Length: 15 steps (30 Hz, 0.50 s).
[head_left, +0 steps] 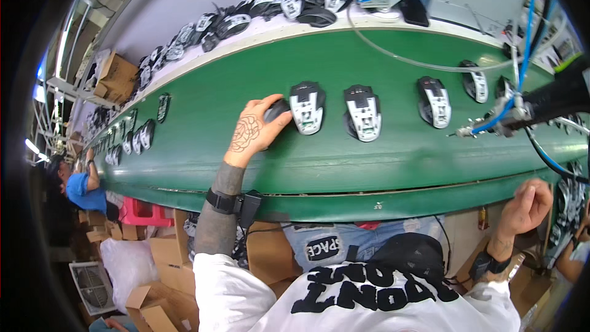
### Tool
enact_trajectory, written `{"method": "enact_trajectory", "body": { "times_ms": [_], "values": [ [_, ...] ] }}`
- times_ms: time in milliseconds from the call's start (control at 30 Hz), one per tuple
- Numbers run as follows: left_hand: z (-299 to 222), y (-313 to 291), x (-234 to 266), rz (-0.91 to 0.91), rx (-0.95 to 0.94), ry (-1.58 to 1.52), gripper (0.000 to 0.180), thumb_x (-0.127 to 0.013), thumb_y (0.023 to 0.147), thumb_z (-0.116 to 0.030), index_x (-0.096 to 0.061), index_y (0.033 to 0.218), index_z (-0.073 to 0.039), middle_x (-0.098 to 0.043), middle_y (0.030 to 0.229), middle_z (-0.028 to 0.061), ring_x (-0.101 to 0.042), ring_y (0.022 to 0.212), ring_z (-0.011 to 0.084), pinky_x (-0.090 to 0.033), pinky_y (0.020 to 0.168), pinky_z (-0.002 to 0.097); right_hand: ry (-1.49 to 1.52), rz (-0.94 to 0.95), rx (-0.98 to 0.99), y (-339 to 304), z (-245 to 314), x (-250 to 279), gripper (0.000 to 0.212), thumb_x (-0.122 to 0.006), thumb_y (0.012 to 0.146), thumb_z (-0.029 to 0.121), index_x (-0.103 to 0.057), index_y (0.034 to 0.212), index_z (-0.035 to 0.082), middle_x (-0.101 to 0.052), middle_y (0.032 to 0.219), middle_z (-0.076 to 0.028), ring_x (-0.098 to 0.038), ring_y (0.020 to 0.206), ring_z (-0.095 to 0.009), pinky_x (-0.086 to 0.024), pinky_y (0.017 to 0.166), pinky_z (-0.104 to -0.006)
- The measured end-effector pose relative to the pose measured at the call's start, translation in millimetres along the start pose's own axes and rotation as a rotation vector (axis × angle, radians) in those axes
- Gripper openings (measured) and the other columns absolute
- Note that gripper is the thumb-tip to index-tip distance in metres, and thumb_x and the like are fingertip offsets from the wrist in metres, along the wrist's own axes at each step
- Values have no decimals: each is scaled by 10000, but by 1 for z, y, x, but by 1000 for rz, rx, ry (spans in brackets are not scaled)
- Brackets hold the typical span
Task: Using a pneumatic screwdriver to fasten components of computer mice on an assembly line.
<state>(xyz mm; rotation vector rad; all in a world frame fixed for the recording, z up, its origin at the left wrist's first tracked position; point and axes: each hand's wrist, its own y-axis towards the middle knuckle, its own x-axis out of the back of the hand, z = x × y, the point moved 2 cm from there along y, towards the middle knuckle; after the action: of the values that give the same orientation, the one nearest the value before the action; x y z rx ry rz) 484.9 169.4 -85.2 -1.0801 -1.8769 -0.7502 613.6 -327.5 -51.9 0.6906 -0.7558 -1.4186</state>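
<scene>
Right across our view runs the green belt (344,169), broad enough, we'd say, to let each piece lie apart from its neighbour. Behind it, on the pale ledge (258,35), we've got a heap of mouse parts (292,7), probably parked there within reach but off the belt. Over on the right, the black tool arm (550,101) juts in above the belt, its tip well apart from both hands.

Now our left hand (253,124): it reaches in, thumb and fingers closed from opposite sides. Our right hand (532,206) hovers by the front edge, fingers curled; we cannot tell whether they pinch anything. Three mouse bodies (365,114) line up ahead of us, spaced out, white faces up, presumably to expose their openings. And smallest, the dark rounded piece (276,111), gripped in that left hand just beside the leftmost body; whether they touch, we can't tell.
</scene>
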Motion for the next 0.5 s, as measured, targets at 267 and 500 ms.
{"method": "enact_trajectory", "body": {
  "times_ms": [267, 500],
  "values": [
    [-74, 41, -31, 67, 151, -1804, 394, -546, 919, -393, -534, 1146, -71, -592, 983, 84, -619, 831, 213, -556, 717, 365, 318, 40, -190, 100, 31, -113, 494, -485, 928, 218, -345, 1322, -45, -556, 1134, -179, -554, 997, -219, -455, 843, -326],
    [-66, 31, -55, 14, 158, -1931, 416, -533, 901, -301, -446, 1271, -131, -543, 1074, 103, -606, 895, 249, -555, 737, 459, 853, 404, -271, 141, 43, -150, 404, -519, 895, 140, -436, 1224, -80, -587, 980, -157, -545, 817, -186, -434, 678, -299]
  ]
}}
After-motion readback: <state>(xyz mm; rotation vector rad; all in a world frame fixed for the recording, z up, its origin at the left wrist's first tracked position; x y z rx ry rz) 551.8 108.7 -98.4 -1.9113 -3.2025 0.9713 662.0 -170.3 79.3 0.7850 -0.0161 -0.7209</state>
